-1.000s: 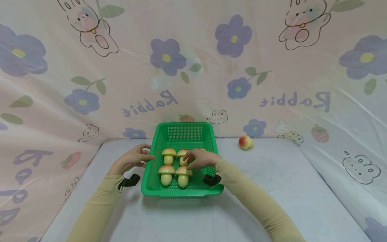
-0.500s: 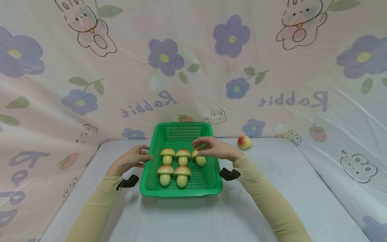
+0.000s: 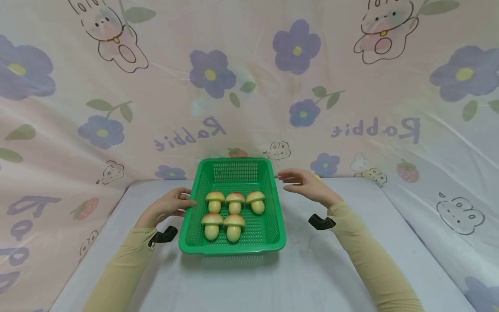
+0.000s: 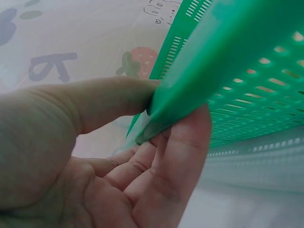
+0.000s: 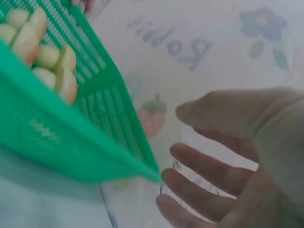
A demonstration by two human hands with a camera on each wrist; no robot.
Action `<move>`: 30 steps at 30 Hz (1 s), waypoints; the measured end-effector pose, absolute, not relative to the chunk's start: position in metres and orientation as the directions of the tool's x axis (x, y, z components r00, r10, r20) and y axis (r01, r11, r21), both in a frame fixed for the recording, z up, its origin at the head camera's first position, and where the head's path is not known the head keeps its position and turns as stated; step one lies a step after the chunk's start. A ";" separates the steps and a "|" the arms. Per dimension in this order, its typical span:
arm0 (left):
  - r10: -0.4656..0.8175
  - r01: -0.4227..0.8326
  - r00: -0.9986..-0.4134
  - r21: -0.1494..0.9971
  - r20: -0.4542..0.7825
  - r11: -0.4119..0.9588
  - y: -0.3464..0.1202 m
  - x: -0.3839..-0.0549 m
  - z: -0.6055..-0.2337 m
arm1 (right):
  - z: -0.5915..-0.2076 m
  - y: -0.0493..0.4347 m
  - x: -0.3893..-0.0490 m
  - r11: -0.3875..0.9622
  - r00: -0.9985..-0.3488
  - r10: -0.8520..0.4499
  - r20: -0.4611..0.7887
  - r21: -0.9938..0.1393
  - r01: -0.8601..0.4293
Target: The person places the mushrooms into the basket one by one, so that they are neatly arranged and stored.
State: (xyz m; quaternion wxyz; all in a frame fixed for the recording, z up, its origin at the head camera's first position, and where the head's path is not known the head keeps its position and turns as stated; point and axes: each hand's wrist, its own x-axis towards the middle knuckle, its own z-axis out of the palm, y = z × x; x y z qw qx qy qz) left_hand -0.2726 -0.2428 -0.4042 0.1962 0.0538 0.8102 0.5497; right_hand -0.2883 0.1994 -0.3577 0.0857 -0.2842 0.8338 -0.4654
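Observation:
A green plastic basket (image 3: 234,249) holds several toy mushrooms (image 3: 234,198) with red-tinged yellow caps and pale stems, laid in two rows. My left hand (image 3: 169,205) is at the basket's left side; in the left wrist view its thumb and fingers pinch the rim (image 4: 190,76). To the right of the basket, my right hand (image 3: 306,184) is in the air with its fingers relaxed and nothing in them. Behind that hand a small yellow bit of another mushroom (image 3: 317,177) peeks out, the rest of it hidden.
The basket stands on a white-covered table (image 3: 351,242). A pale curtain (image 3: 249,108) printed with flowers, rabbits and strawberries hangs behind the table and along its sides. Each wrist wears a black camera mount (image 3: 322,222).
My right hand has let go of the mushroom at the basket's right and moved out over the rim to the right, now covering the mushroom on the table. My left hand stays at the rim.

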 end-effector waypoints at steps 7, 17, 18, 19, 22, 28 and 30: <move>0.306 -0.130 -0.915 0.910 -0.263 0.394 -0.242 -0.273 -0.403 | -0.374 0.240 -0.292 0.419 -0.886 -0.454 0.097 -0.854 -0.308; 0.312 -0.136 -0.913 0.916 -0.265 0.379 -0.240 -0.271 -0.399 | -0.389 0.279 -0.296 0.438 -0.936 -0.335 0.110 -0.861 -0.258; 0.312 -0.136 -0.912 0.916 -0.265 0.378 -0.240 -0.271 -0.399 | -0.391 0.282 -0.297 0.441 -0.936 -0.332 0.115 -0.859 -0.261; 0.312 -0.137 -0.912 0.916 -0.265 0.378 -0.240 -0.271 -0.399 | -0.393 0.285 -0.298 0.444 -0.937 -0.328 0.119 -0.856 -0.264; 0.312 -0.137 -0.913 0.916 -0.265 0.377 -0.240 -0.271 -0.399 | -0.401 0.296 -0.304 0.441 -0.937 -0.320 0.138 -0.854 -0.276; 0.308 -0.137 -0.914 0.916 -0.264 0.378 -0.240 -0.269 -0.398 | -0.414 0.309 -0.311 0.445 -0.945 -0.296 0.138 -0.855 -0.264; 0.306 -0.142 -0.914 0.915 -0.267 0.377 -0.240 -0.269 -0.398 | -0.420 0.311 -0.314 0.452 -0.949 -0.288 0.127 -0.856 -0.252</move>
